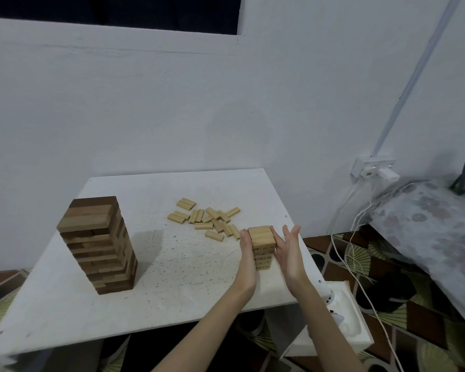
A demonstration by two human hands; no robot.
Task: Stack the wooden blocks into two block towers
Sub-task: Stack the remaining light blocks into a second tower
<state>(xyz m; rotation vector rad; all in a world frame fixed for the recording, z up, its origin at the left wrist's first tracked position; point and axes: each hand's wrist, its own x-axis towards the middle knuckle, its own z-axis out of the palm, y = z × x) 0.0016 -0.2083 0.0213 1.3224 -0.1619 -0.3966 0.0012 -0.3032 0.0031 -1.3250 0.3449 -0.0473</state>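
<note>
- Right of centre on the white table (172, 277), flat left hand (249, 260) and right hand (286, 251) press the short pale wooden block tower (262, 247), grip apart.
- Left: tall dark-and-light wooden block tower (97, 245).

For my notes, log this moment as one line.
left hand: flat against small tower | right hand: flat against it | tall tower: standing | loose blocks: on table

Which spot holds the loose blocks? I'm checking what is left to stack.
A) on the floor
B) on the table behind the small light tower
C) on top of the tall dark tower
B: the loose blocks lie scattered on the table behind the small light tower.
</note>
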